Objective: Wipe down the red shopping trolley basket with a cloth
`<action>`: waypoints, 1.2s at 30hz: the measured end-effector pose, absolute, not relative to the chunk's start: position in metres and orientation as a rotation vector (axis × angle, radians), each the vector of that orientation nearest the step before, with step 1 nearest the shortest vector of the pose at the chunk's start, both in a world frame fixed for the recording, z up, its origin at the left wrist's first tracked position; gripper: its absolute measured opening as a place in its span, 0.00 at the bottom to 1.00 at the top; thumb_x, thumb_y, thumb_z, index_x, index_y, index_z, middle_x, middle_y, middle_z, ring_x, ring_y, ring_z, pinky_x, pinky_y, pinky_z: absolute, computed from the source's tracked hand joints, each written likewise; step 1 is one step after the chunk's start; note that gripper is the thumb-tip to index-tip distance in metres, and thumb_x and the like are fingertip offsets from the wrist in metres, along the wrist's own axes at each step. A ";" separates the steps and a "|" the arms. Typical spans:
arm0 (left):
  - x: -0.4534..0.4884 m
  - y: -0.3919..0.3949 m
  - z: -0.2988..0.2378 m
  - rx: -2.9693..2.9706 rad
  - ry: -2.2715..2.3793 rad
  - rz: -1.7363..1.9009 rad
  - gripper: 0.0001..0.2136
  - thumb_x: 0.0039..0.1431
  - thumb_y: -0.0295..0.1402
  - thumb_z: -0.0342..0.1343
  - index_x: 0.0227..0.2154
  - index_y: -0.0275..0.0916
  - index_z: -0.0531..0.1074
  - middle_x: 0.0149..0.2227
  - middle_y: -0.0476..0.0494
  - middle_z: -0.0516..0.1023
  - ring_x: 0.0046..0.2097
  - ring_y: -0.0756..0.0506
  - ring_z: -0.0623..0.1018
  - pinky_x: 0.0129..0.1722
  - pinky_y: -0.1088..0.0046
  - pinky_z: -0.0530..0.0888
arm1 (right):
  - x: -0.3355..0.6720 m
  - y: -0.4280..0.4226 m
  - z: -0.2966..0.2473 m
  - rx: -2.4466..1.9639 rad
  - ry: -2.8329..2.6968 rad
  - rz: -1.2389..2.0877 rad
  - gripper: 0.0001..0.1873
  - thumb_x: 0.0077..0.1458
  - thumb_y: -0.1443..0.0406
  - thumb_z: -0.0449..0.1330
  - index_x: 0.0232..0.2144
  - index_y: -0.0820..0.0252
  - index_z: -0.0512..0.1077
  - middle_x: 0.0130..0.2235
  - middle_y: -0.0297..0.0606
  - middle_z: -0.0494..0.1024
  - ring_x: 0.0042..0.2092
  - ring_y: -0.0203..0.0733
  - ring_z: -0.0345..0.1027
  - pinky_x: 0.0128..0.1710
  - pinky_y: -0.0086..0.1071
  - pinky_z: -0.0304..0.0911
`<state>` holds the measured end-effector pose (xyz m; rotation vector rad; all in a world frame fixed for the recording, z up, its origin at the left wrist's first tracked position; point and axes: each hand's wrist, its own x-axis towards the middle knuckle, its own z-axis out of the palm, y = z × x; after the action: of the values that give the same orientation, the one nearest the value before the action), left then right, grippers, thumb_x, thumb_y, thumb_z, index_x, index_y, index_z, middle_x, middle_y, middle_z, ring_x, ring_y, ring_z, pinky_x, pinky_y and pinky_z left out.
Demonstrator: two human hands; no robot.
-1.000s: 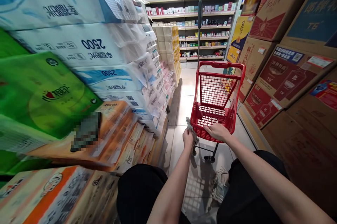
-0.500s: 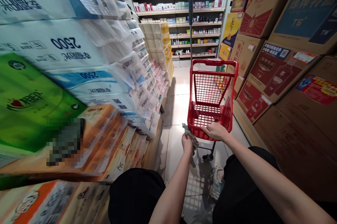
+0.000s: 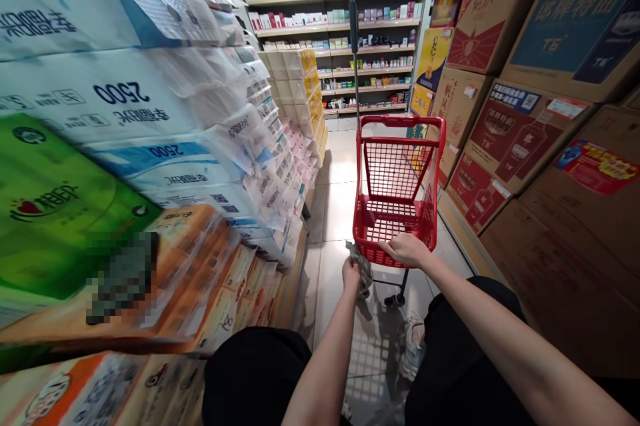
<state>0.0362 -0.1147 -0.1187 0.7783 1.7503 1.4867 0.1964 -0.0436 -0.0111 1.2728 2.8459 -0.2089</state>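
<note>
A small red shopping cart (image 3: 397, 186) stands in the aisle just ahead of me, its mesh basket holding nothing I can see. My right hand (image 3: 407, 249) is closed over the near rim of the cart. My left hand (image 3: 351, 275) is closed on a crumpled grey cloth (image 3: 361, 267), held against the cart's near left corner. Both forearms reach forward over my black-clad legs.
Stacked packs of tissue and toilet paper (image 3: 150, 119) wall the left side of the aisle. Cardboard liquor cartons (image 3: 540, 79) are piled along the right. Shelves of small goods (image 3: 345, 33) close the far end. A thin upright pole (image 3: 353, 33) rises behind the cart. The tiled floor (image 3: 340, 199) runs between.
The view has shifted a little along the aisle, and the cart sits slightly left in the picture. Both hands keep their hold on the cart rim and the cloth.
</note>
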 end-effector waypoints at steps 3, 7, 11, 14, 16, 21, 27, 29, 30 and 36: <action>0.033 -0.115 -0.102 0.766 1.714 1.622 0.13 0.56 0.40 0.44 0.34 0.37 0.69 0.33 0.43 0.75 0.34 0.49 0.74 0.34 0.74 0.70 | 0.197 -0.044 -0.013 1.253 2.868 -0.203 0.42 0.57 0.46 0.27 0.22 0.62 0.74 0.26 0.43 0.75 0.29 0.38 0.66 0.30 0.27 0.51; 0.025 -0.105 -0.065 0.979 1.805 1.678 0.15 0.58 0.42 0.41 0.35 0.37 0.69 0.34 0.43 0.74 0.35 0.49 0.73 0.35 0.75 0.69 | 0.192 -0.047 -0.012 1.281 2.861 -0.220 0.42 0.57 0.46 0.27 0.23 0.61 0.74 0.26 0.43 0.75 0.30 0.38 0.67 0.30 0.28 0.52; 0.010 -0.075 -0.034 1.367 2.016 1.494 0.12 0.58 0.35 0.42 0.32 0.37 0.70 0.35 0.41 0.73 0.40 0.46 0.71 0.42 0.70 0.66 | 0.184 -0.051 -0.010 1.278 2.840 -0.229 0.41 0.58 0.47 0.27 0.24 0.61 0.75 0.27 0.43 0.75 0.31 0.40 0.68 0.31 0.28 0.53; 0.003 -0.049 -0.022 1.491 2.061 1.383 0.10 0.56 0.30 0.44 0.33 0.38 0.71 0.35 0.41 0.73 0.40 0.45 0.70 0.43 0.69 0.65 | 0.181 -0.052 -0.010 1.253 2.852 -0.223 0.41 0.59 0.48 0.28 0.25 0.61 0.75 0.27 0.43 0.76 0.31 0.40 0.68 0.32 0.29 0.54; 0.004 -0.040 -0.020 1.467 2.133 1.363 0.10 0.55 0.29 0.45 0.33 0.37 0.71 0.34 0.41 0.73 0.40 0.44 0.70 0.43 0.69 0.65 | 0.181 -0.052 -0.010 1.252 2.862 -0.209 0.41 0.59 0.48 0.28 0.25 0.61 0.75 0.28 0.43 0.76 0.32 0.40 0.68 0.33 0.29 0.54; 0.019 -0.059 -0.032 1.492 2.300 1.286 0.10 0.56 0.30 0.44 0.36 0.36 0.69 0.37 0.38 0.71 0.43 0.43 0.69 0.45 0.68 0.63 | 0.192 -0.044 -0.010 1.238 2.858 -0.210 0.41 0.58 0.46 0.29 0.26 0.61 0.75 0.27 0.43 0.76 0.32 0.40 0.68 0.33 0.29 0.54; 0.046 -0.092 -0.042 1.513 2.381 1.137 0.10 0.58 0.31 0.42 0.36 0.35 0.67 0.39 0.36 0.68 0.43 0.43 0.68 0.44 0.66 0.63 | 0.212 -0.034 -0.014 1.173 2.886 -0.128 0.40 0.58 0.46 0.30 0.24 0.61 0.75 0.26 0.42 0.75 0.30 0.39 0.68 0.32 0.29 0.54; 0.051 -0.087 -0.041 1.518 2.427 1.096 0.10 0.58 0.29 0.41 0.36 0.34 0.66 0.39 0.35 0.67 0.44 0.42 0.68 0.45 0.65 0.63 | 0.218 -0.035 -0.015 1.095 2.920 -0.106 0.40 0.59 0.47 0.31 0.23 0.61 0.75 0.25 0.42 0.75 0.30 0.39 0.68 0.33 0.29 0.54; 0.052 -0.080 -0.039 1.519 2.452 1.073 0.10 0.57 0.28 0.41 0.36 0.33 0.66 0.40 0.34 0.67 0.45 0.41 0.68 0.46 0.64 0.62 | 0.220 -0.036 -0.016 1.066 2.933 -0.099 0.39 0.59 0.48 0.31 0.23 0.61 0.75 0.25 0.42 0.75 0.29 0.39 0.68 0.33 0.29 0.54; 0.035 -0.009 -0.009 1.465 2.447 0.899 0.12 0.57 0.29 0.41 0.35 0.31 0.69 0.41 0.29 0.69 0.45 0.38 0.69 0.44 0.64 0.63 | 0.231 -0.048 -0.017 0.990 2.979 -0.113 0.37 0.61 0.50 0.32 0.25 0.61 0.75 0.26 0.42 0.76 0.29 0.38 0.68 0.33 0.29 0.53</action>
<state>0.0349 -0.0090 -0.0094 1.4651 2.4473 0.8995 0.2311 -0.0483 -0.0168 0.9901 2.9793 -0.1134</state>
